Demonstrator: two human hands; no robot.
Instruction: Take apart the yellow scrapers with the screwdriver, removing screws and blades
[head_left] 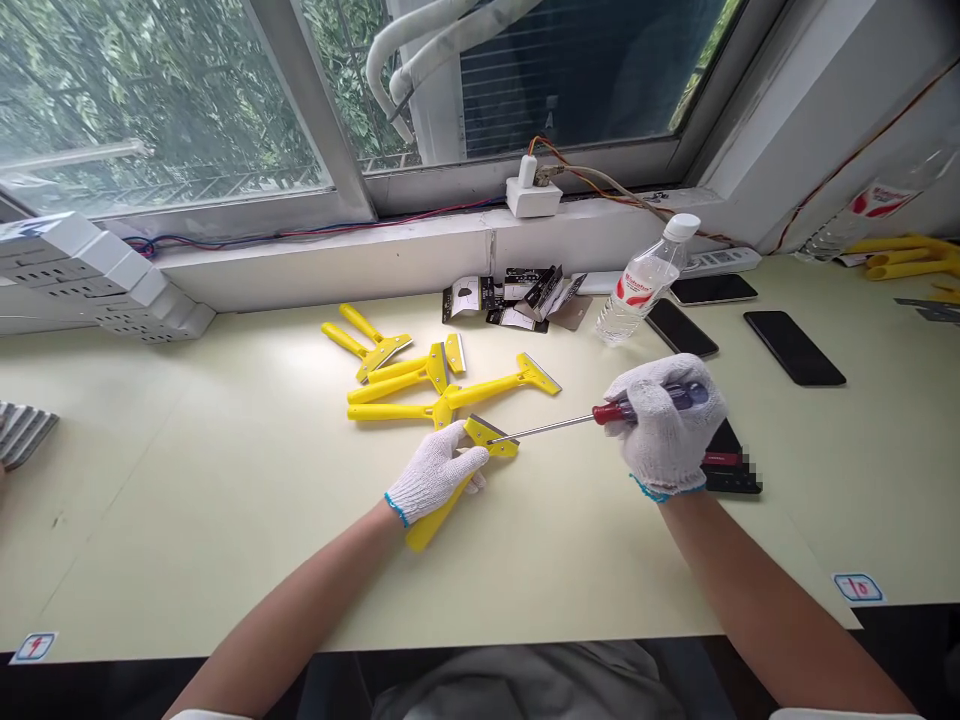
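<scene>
Above the desk (187,520), the left hand (433,472) grips a yellow scraper (429,527) (neck hidden), the right hand (664,430) a screwdriver (551,426).

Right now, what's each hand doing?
Left hand: closed, holding a yellow scraper.
Right hand: closed, holding a screwdriver.

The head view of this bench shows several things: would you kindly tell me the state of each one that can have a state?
Left hand: gloved, closed on the yellow scraper.
Right hand: gloved, closed on the red-handled screwdriver.
Scraper head: screwdriver tip against it.
Water bottle: capped.
Loose yellow scrapers: heaped.
Phone: flat, dark.
</scene>
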